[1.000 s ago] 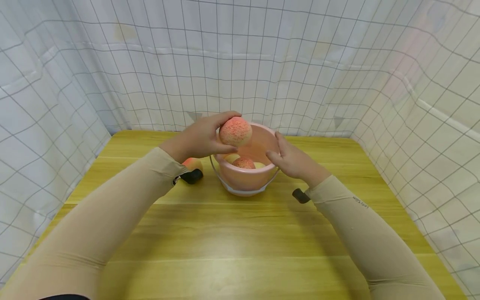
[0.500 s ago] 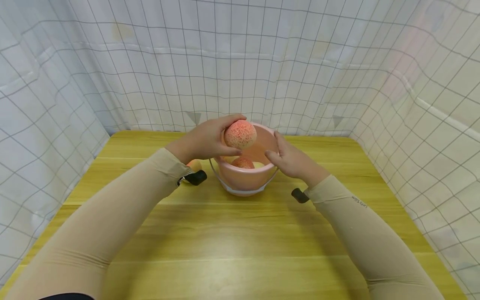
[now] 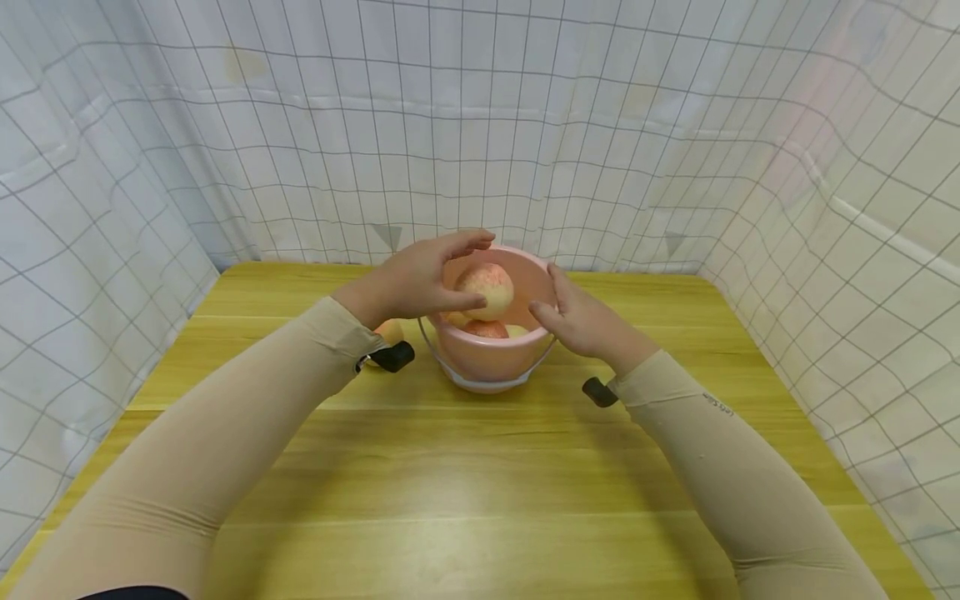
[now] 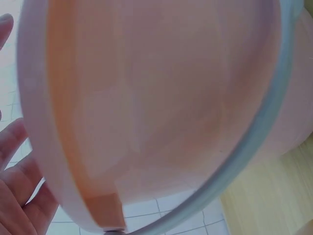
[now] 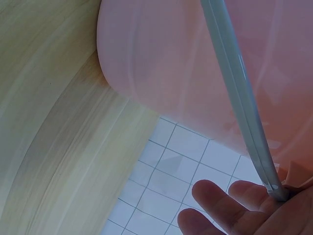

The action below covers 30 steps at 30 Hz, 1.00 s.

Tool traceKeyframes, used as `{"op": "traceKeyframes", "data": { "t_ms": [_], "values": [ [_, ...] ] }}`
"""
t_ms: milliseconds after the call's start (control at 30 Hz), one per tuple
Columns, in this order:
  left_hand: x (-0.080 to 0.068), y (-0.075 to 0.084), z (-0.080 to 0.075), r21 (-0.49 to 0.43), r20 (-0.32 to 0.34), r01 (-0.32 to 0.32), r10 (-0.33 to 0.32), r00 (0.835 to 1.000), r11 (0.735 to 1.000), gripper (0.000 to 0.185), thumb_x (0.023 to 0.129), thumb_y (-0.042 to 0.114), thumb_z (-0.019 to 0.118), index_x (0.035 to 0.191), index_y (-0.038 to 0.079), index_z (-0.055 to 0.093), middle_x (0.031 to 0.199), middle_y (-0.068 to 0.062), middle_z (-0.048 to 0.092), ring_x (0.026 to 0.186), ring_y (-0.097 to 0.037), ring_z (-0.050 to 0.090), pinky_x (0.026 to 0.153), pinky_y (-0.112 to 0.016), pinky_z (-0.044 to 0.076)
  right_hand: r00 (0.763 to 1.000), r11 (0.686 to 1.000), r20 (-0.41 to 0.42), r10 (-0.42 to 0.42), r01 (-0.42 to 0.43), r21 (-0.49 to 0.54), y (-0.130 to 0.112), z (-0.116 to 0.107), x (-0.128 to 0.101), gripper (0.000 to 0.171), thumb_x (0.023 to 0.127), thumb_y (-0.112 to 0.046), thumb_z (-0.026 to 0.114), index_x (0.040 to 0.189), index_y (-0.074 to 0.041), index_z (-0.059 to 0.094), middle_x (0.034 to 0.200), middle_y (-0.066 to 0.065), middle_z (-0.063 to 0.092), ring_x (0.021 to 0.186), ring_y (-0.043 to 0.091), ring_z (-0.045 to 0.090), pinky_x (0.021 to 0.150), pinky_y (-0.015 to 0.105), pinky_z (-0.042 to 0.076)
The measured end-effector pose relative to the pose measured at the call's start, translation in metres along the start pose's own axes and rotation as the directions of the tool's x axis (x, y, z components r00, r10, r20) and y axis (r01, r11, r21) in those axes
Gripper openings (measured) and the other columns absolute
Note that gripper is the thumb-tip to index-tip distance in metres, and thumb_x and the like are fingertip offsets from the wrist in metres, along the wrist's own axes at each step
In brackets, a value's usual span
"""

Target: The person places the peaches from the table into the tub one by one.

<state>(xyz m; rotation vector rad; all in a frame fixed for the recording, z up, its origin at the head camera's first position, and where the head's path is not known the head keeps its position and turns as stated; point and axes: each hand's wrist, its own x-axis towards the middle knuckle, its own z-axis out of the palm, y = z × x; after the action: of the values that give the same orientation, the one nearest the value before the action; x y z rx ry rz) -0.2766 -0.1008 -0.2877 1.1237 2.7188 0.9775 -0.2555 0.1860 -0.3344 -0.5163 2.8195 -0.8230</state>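
In the head view, my left hand [image 3: 423,275] is over the left side of a pink bucket [image 3: 487,358], fingers and thumb spread apart. Just below the hand, a pale peach [image 3: 493,290] with a pink top is inside the bucket, apart from the fingers. Under it lie a red speckled peach [image 3: 486,329] and other pale fruit, partly hidden. My right hand [image 3: 588,321] holds the bucket's right rim, thumb on the inner side. The right wrist view shows its fingers [image 5: 220,205] outside the wall, near the handle joint.
Another peach [image 3: 390,332] sits on the wooden table [image 3: 450,483] left of the bucket, partly behind the left wrist's black camera [image 3: 393,357]. The bucket's pale handle [image 4: 244,147] hangs down its front. White grid-patterned curtains [image 3: 480,125] enclose the back and sides.
My left hand moved slightly right over the bucket with the peach, then let go. The peach has dropped lower and turned, showing its paler side. The right hand has stayed on the rim.
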Motion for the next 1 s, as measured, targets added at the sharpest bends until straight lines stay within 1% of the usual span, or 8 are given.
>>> {"op": "traceKeyframes", "data": {
  "t_ms": [67, 200, 400, 567, 667, 733, 867, 1000],
  "values": [
    [-0.001, 0.001, -0.001, 0.004, -0.003, 0.011, -0.011, 1.000, 1.000, 0.086, 0.092, 0.044, 0.080, 0.164, 0.022, 0.038, 0.162, -0.004, 0.050, 0.151, -0.026, 0.045, 0.123, -0.052, 0.039, 1.000, 1.000, 0.004, 0.002, -0.002, 0.000, 0.000, 0.000, 0.000, 0.091, 0.108, -0.054, 0.039, 0.169, -0.004, -0.005, 0.176, 0.021, 0.009, 0.162, 0.038, 0.020, 0.130, 0.056, 0.023],
    [-0.002, 0.001, -0.002, 0.002, -0.010, 0.012, -0.012, 1.000, 1.000, 0.084, 0.092, 0.043, 0.080, 0.163, 0.022, 0.039, 0.162, -0.004, 0.050, 0.152, -0.028, 0.044, 0.123, -0.054, 0.038, 1.000, 1.000, 0.008, 0.002, -0.002, 0.007, 0.001, 0.000, 0.000, 0.090, 0.109, -0.052, 0.039, 0.169, -0.004, -0.007, 0.176, 0.021, 0.008, 0.162, 0.038, 0.018, 0.130, 0.056, 0.022],
    [-0.004, -0.003, -0.001, -0.004, -0.007, -0.004, 0.003, 1.000, 1.000, 0.084, 0.093, 0.044, 0.080, 0.163, 0.020, 0.040, 0.160, -0.008, 0.052, 0.151, -0.031, 0.045, 0.123, -0.054, 0.038, 1.000, 1.000, 0.008, -0.001, 0.000, 0.010, 0.001, 0.000, 0.000, 0.089, 0.109, -0.052, 0.039, 0.169, -0.003, -0.006, 0.176, 0.022, 0.008, 0.162, 0.039, 0.018, 0.130, 0.057, 0.022],
    [-0.007, -0.007, -0.001, -0.017, -0.009, 0.020, -0.020, 1.000, 1.000, 0.085, 0.092, 0.046, 0.080, 0.163, 0.021, 0.040, 0.159, -0.006, 0.053, 0.147, -0.032, 0.049, 0.119, -0.053, 0.043, 1.000, 1.000, 0.003, 0.008, -0.008, 0.005, 0.001, 0.001, 0.000, 0.090, 0.108, -0.053, 0.040, 0.169, -0.003, -0.004, 0.176, 0.022, 0.011, 0.161, 0.039, 0.022, 0.129, 0.057, 0.024],
    [-0.009, -0.010, -0.003, -0.017, -0.015, 0.038, -0.038, 0.999, 0.999, 0.088, 0.090, 0.052, 0.080, 0.163, 0.023, 0.041, 0.160, -0.005, 0.052, 0.145, -0.030, 0.051, 0.117, -0.052, 0.045, 1.000, 1.000, -0.002, 0.007, -0.007, 0.006, 0.001, 0.002, 0.000, 0.089, 0.109, -0.052, 0.041, 0.169, -0.003, -0.004, 0.175, 0.022, 0.012, 0.161, 0.040, 0.023, 0.129, 0.058, 0.024],
    [-0.012, -0.012, -0.004, -0.016, -0.016, 0.042, -0.042, 0.999, 0.999, 0.090, 0.089, 0.054, 0.080, 0.163, 0.023, 0.040, 0.162, -0.004, 0.049, 0.145, -0.029, 0.051, 0.118, -0.052, 0.044, 1.000, 1.000, -0.007, 0.005, -0.005, 0.010, 0.001, 0.002, 0.000, 0.089, 0.109, -0.051, 0.041, 0.169, -0.003, -0.004, 0.175, 0.022, 0.011, 0.161, 0.040, 0.022, 0.130, 0.057, 0.023],
    [-0.019, -0.016, -0.008, 0.017, -0.028, 0.050, -0.050, 0.998, 0.999, 0.090, 0.089, 0.052, 0.081, 0.163, 0.022, 0.040, 0.166, -0.001, 0.044, 0.150, -0.027, 0.045, 0.121, -0.051, 0.041, 1.000, 1.000, -0.010, 0.001, -0.001, 0.011, 0.001, 0.002, 0.000, 0.088, 0.109, -0.050, 0.041, 0.169, -0.002, -0.004, 0.176, 0.022, 0.010, 0.161, 0.040, 0.021, 0.130, 0.057, 0.023],
    [-0.026, -0.023, -0.012, 0.055, -0.040, 0.055, -0.052, 0.998, 0.997, 0.086, 0.092, 0.046, 0.080, 0.163, 0.020, 0.040, 0.167, -0.003, 0.044, 0.153, -0.029, 0.041, 0.123, -0.055, 0.038, 1.000, 1.000, -0.008, -0.001, 0.001, 0.005, 0.002, 0.002, 0.000, 0.088, 0.109, -0.050, 0.040, 0.169, -0.002, -0.005, 0.175, 0.023, 0.010, 0.161, 0.040, 0.021, 0.130, 0.057, 0.023]
  ]
}}
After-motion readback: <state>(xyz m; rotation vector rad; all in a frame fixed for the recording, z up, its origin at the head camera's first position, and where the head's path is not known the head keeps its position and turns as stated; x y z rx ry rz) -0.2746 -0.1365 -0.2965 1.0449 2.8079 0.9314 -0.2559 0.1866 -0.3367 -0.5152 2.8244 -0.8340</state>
